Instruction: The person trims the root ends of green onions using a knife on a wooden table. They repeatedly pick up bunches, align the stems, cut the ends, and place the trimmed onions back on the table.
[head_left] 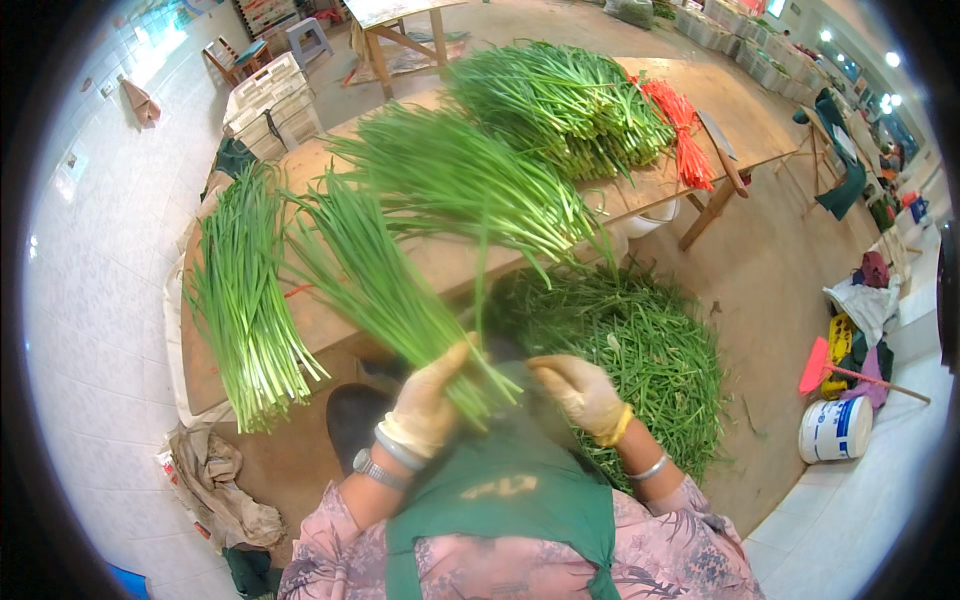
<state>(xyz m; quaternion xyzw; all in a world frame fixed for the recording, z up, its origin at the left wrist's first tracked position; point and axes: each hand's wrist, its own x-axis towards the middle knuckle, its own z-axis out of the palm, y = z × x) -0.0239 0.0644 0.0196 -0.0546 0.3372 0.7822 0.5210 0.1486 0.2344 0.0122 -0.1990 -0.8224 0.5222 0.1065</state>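
Observation:
My left hand [425,405], in a pale glove, is closed round the lower end of a loose bunch of garlic chives [375,270]. The green leaves fan out over the table's near edge, and the cut ends are blurred. Close to those ends is my right hand [582,395], also gloved, its fingers pressed together; whatever they pinch is too small or smeared to make out. A neat bundle of chives [245,290] lies at the table's left end. Loose chives [460,180] spread across the middle, and a larger stack [570,105] sits behind them.
The wooden table [745,95] carries red ties [685,130] and a knife [725,150] at its right. Beneath my right hand, a heap of green trimmings [660,370] covers the floor. White crates [270,105] stand far left; a white bucket [836,430] is at right.

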